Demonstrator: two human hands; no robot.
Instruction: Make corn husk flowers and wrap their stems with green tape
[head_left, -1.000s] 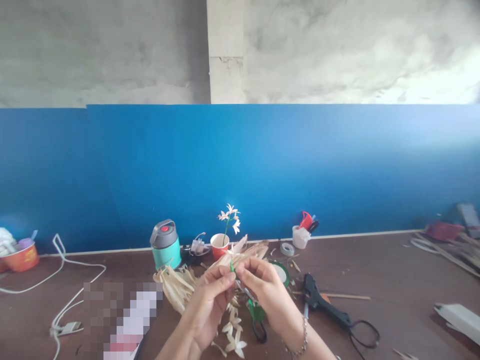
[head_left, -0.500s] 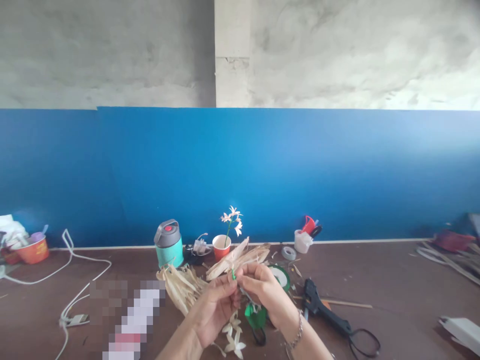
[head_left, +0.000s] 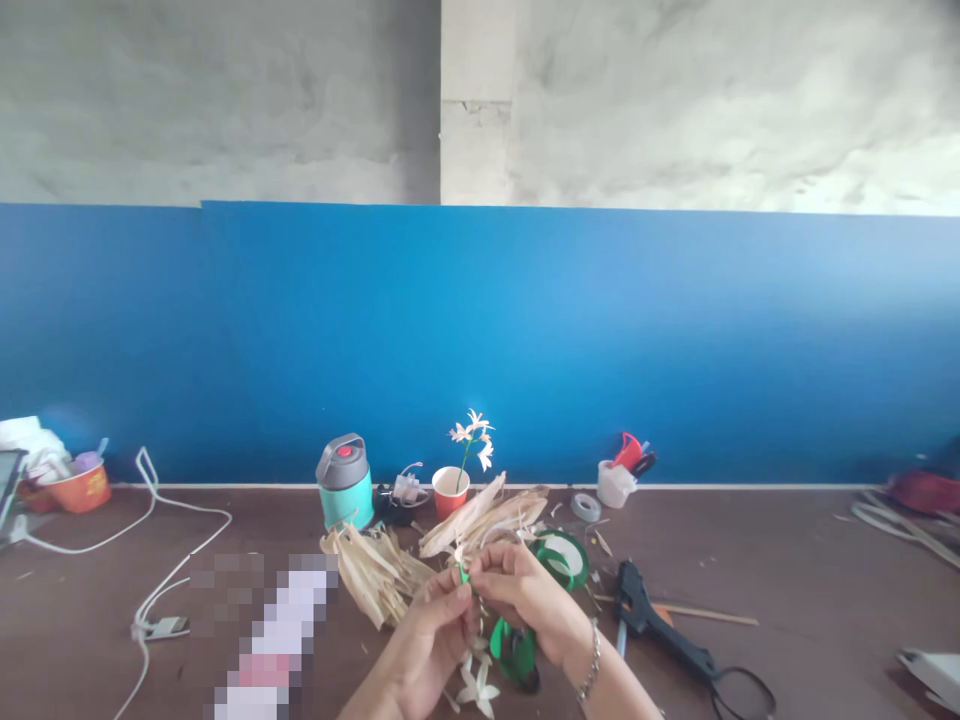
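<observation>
Stem (head_left: 464, 575), green with pale tip, upright between thumb and finger of the left hand (head_left: 439, 625). Right hand (head_left: 532, 595), fingertips pinched together, meets its side.

Interior setting, seen from the front. The upper rear wall (head_left: 225, 100) is gray and mottled, with a rough, unpainted appearance. A paler vertical pillar (head_left: 478, 150) interrupts it near the middle, crossed by a thin horizontal seam (head_left: 487, 101) with small chips; a darker band of shade lies along its left edge. Below, a smooth blue panel (head_left: 570, 330) spans the full width, its top edge stepping slightly at the left. A narrow pale strip (head_left: 750, 488) marks the panel's foot, where it meets the dark brown surface (head_left: 810, 590). Light is strongest at the right, whitening the wall and leaving a soft sheen on the panel.
</observation>
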